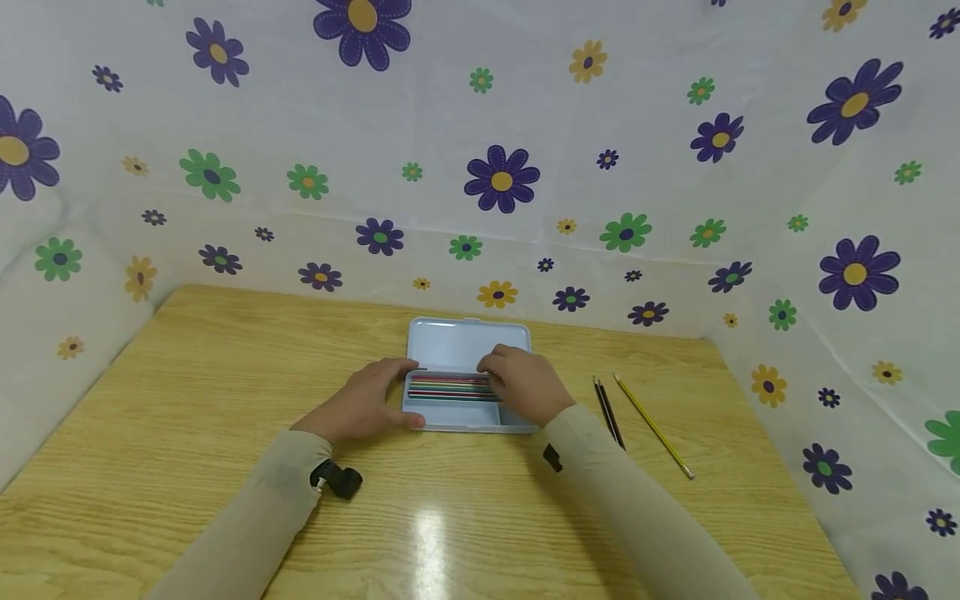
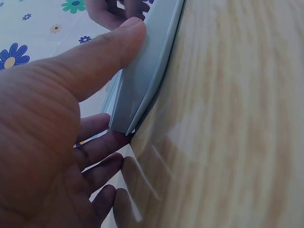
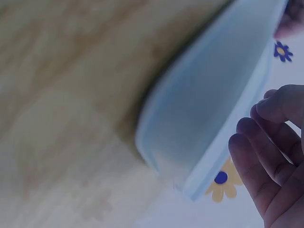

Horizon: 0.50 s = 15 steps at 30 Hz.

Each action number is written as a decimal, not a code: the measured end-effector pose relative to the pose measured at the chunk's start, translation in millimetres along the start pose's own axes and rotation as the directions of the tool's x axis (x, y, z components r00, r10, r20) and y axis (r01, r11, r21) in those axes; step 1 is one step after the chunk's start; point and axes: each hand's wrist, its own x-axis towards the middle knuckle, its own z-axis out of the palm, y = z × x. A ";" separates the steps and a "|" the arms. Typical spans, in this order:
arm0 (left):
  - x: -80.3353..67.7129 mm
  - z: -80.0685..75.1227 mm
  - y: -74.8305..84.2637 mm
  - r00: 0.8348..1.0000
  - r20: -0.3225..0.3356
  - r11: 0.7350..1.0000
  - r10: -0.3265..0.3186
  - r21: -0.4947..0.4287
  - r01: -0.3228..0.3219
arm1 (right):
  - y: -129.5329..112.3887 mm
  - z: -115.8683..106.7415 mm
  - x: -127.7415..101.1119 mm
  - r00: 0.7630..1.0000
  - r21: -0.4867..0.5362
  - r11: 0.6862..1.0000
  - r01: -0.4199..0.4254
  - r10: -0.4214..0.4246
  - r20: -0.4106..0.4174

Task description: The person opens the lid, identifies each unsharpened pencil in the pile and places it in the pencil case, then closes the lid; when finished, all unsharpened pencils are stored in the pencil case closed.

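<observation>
A light blue pencil case (image 1: 450,417) lies unfolded on the table, its lid (image 1: 468,343) laid back toward the flowered cloth. Several colored pencils (image 1: 450,388) lie side by side in its long compartment. My left hand (image 1: 367,402) grips the case's left end; in the left wrist view the thumb (image 2: 130,40) presses the front wall and the fingers reach around the end. Over the right part of the case is my right hand (image 1: 528,385), fingers bent at the pencils' right ends. In the right wrist view its thumb and fingertips are close together; I cannot tell whether they pinch anything.
Right of the case, two dark pencils (image 1: 607,412) lie beside my right sleeve, and a yellow pencil (image 1: 654,427) lies farther right. White cloth with flowers (image 1: 420,192) hangs behind and along both sides of the wooden table (image 1: 247,367). A black wrist mount (image 1: 339,480) sits at my left cuff.
</observation>
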 end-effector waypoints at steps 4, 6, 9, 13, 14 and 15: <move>0.7 0.7 -0.9 1.000 0.001 1.000 -0.002 -0.003 0.002 | 6.5 -6.6 -4.5 0.997 0.017 1.000 -0.014 0.015 -0.072; 1.0 0.8 -1.0 1.000 0.002 1.000 0.000 -0.001 0.000 | 9.6 -9.4 -7.4 0.995 0.039 0.999 -0.022 0.026 -0.099; 1.3 0.5 -0.4 1.000 0.007 1.000 -0.001 -0.003 0.002 | 14.7 -11.7 -13.1 0.991 0.087 0.996 -0.038 0.049 -0.127; 0.6 0.3 0.0 1.000 0.015 1.000 -0.003 -0.003 0.003 | 21.8 -13.0 -23.1 0.986 0.161 0.984 -0.081 0.102 -0.130; 0.2 0.4 -0.1 1.000 0.015 1.000 0.000 -0.002 0.000 | 24.1 -13.1 -26.1 0.985 0.176 0.979 -0.101 0.124 -0.123; -0.2 0.5 -0.5 1.000 0.016 1.000 0.001 0.000 -0.001 | 26.4 -13.7 -29.4 0.982 0.199 0.973 -0.119 0.145 -0.121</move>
